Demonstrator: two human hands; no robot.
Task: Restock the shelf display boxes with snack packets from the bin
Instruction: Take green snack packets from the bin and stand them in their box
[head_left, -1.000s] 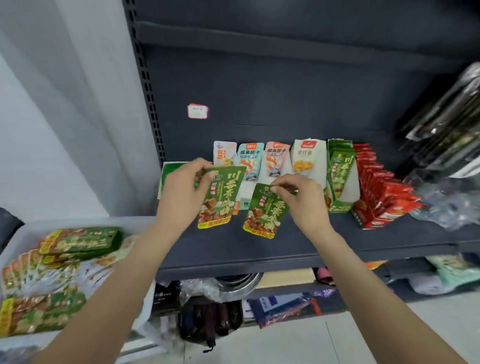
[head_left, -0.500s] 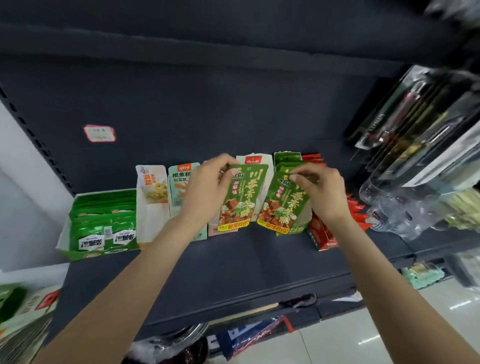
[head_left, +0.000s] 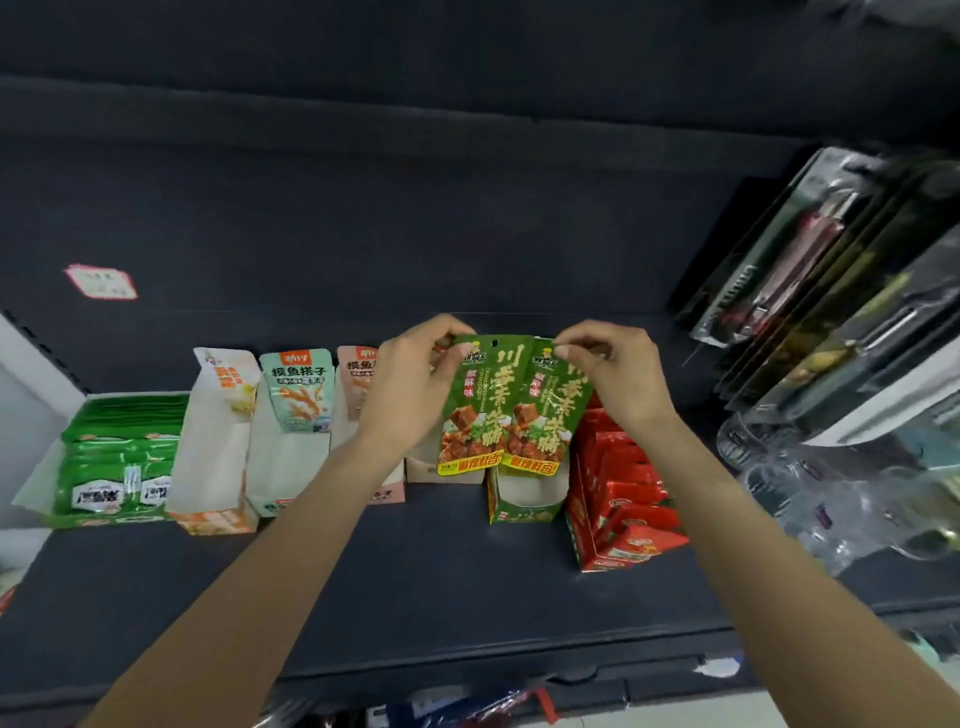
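Two green snack packets are being held up side by side above a green display box (head_left: 524, 499) on a dark shop shelf (head_left: 415, 587), in what appears to be the placing step of a restock. The left packet (head_left: 475, 410) is being pinched at its top corner by the fingers (head_left: 439, 345) of the left hand (head_left: 410, 389); the right packet (head_left: 550, 415) is being gripped at its top edge by the closed fingers (head_left: 576, 353) of the right hand (head_left: 618, 379). The two packets are being kept upright, edges touching or slightly overlapping, directly above the green display box, whose front shows a pale, seemingly empty interior.

Each packet is being shown face-on: flat, glossy, green, with large yellow lettering, a picture of brown cubes of food and a yellow band along the bottom; a small hang hole is visible at the top of the left one.

The next move is judged to call for the packets being lowered straight down into the green display box, squared together so that both clear its narrow opening. Just right of that box, a red box (head_left: 618, 509) of red packets is being displayed; to its left, pale boxes and a green tray (head_left: 119, 462) are being kept in a row. The supply bin is not in view.
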